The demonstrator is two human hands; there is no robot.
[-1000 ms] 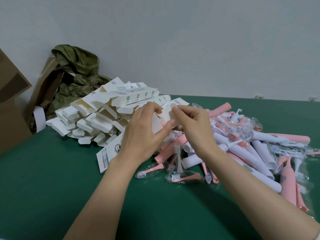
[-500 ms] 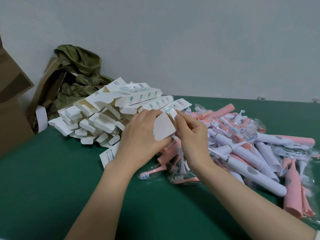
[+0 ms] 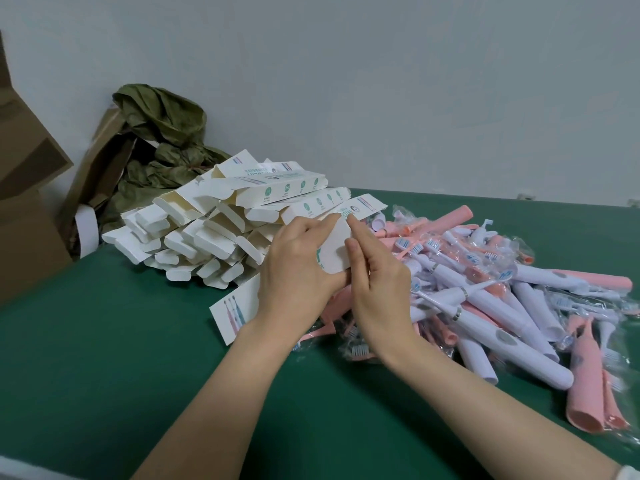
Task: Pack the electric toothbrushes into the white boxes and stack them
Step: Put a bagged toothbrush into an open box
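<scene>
My left hand grips a white box at its end, held up over the green table. My right hand pinches the box's end flap between thumb and fingers. A heap of flat and half-folded white boxes lies behind and left of my hands. To the right spreads a pile of pink and white electric toothbrushes with brush heads in clear wrappers. One flat printed box lies under my left wrist. Whether the held box contains a toothbrush is hidden.
A brown cardboard carton stands at the far left. A crumpled olive-green bag with brown cardboard leans against the grey wall behind the boxes. Bare green table surface lies in front of my arms.
Both hands have drawn closer together on the box; the right fingers have moved onto its end flap and the flap is folded further down. The view has shifted slightly.
</scene>
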